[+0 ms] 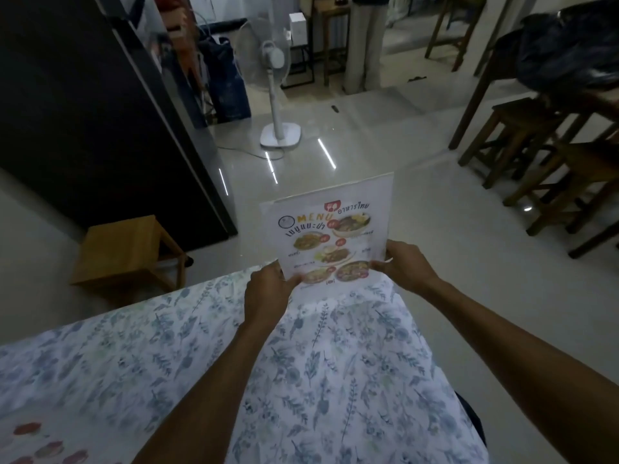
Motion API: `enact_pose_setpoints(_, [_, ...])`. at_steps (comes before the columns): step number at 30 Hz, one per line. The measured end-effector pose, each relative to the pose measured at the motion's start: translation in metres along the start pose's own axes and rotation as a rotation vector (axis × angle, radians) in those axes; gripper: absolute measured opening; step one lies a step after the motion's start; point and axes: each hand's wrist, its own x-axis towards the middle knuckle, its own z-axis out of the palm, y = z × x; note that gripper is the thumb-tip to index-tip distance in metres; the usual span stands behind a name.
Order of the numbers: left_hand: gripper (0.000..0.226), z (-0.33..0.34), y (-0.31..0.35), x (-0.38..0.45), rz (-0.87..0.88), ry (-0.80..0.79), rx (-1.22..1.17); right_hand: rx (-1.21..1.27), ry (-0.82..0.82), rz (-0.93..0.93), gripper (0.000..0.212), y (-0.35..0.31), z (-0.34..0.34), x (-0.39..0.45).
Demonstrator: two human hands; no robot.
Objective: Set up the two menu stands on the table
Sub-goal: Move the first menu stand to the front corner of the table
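A clear acrylic menu stand (330, 226) with a printed food menu is upright at the far corner of the table (134, 356), which wears a white cloth with blue leaf print. My left hand (266, 291) grips the stand's lower left corner. My right hand (407, 264) grips its lower right corner. Whether its base touches the cloth is hidden by my hands. Only this one stand is in view.
A small wooden stool (125, 251) stands left of the table beside a tall black cabinet (83, 112). A white pedestal fan (276, 82) is on the tiled floor ahead. Dark wooden stools (522, 135) and a table are at right. A person's legs (363, 41) show far back.
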Motion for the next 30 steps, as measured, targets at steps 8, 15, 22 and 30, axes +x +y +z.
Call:
enact_pose_setpoints(8, [0.041, 0.021, 0.010, 0.039, -0.001, 0.032, 0.044, 0.060, 0.085, 0.036, 0.059, 0.017, 0.009, 0.048])
enact_pose_setpoints(15, [0.038, 0.033, 0.006, 0.065, -0.036, 0.069, 0.154, 0.050, 0.087, 0.029, 0.054, 0.019, 0.024, 0.086])
enact_pose_setpoints(22, [0.042, 0.044, -0.004, 0.084, -0.028, 0.065, 0.181, 0.027, 0.069, 0.016, 0.054, 0.029, 0.035, 0.108])
enact_pose_setpoints(30, [0.037, 0.048, -0.009, 0.097, 0.027, 0.088, 0.193, -0.015, 0.056, -0.036, 0.049, 0.037, 0.039, 0.126])
